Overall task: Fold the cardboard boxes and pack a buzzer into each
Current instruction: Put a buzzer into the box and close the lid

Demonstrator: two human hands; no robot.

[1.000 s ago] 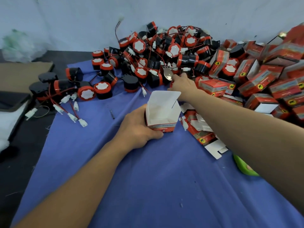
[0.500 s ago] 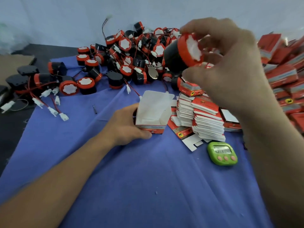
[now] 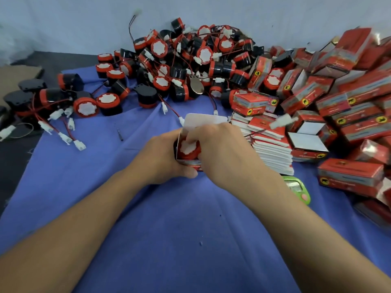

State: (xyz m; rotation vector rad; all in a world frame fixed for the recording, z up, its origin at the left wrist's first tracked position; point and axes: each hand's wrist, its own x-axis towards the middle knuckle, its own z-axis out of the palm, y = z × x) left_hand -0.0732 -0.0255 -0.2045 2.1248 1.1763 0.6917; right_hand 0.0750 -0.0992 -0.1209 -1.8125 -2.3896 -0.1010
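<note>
Gripping the red box (image 3: 203,122), the left hand (image 3: 160,157) faces the right hand (image 3: 222,151), which pinches the buzzer (image 3: 187,149) inside; print illegible.

Your white cardboard box (image 3: 206,122) holds a red round buzzer (image 3: 187,149); the buzzer heap (image 3: 179,66) lies behind it, the flat-carton stack (image 3: 273,149) just right, folded red boxes (image 3: 349,102) beyond.

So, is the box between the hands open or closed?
The box is open: its white top flap stands up, and the buzzer shows inside under the right hand.
</note>
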